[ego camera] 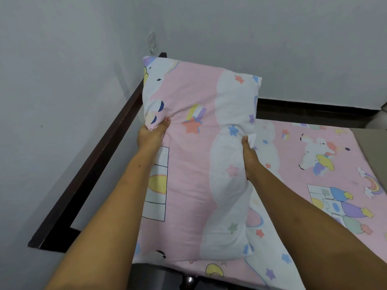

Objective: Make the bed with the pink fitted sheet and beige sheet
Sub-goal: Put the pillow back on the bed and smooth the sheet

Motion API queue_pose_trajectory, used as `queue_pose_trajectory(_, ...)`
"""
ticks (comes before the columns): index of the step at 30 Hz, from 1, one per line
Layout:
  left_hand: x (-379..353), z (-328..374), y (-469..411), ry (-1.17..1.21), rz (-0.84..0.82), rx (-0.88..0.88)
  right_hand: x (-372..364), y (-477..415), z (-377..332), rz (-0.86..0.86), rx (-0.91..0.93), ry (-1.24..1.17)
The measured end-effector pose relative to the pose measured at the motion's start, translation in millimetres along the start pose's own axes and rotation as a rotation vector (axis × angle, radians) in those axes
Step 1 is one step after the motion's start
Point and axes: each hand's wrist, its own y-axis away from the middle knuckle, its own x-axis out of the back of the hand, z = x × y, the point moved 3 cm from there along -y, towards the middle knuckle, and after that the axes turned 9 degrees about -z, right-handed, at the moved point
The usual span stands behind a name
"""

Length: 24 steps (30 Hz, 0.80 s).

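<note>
A long pillow point(192, 155) in a pink and white case printed with stars and clouds is held up over the bed's left end. My left hand point(151, 135) grips its left edge, thumb pressed into the fabric. My right hand point(249, 155) grips its right edge. The pink fitted sheet point(303, 155), printed with unicorns, castles and rainbows, lies stretched over the mattress beneath and to the right. A beige sheet point(372, 149) shows as a flat patch at the far right edge.
A dark wooden bed frame point(100, 155) runs along the left side and behind the mattress. Grey walls meet in a corner behind the pillow. A dark object point(167, 277) sits below the mattress's near edge.
</note>
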Motion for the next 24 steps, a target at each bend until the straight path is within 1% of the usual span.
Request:
queue_pose_trajectory(11,-29.1,-4.4,-99.1,-0.038,0.033,0.049,-21.0,-90.0,-42.3,0.023,-0.011,0.048)
queue_pose_trajectory(17,-29.4,-16.7,-149.0,-0.079,0.051,0.101,-40.7,-133.3,-34.1,0.067,-0.055,0.033)
queue_pose_trajectory(24,-37.6,-51.5,-222.5,-0.225,-0.014,0.2,-57.8,-182.3,-14.5,0.179,-0.127,0.056)
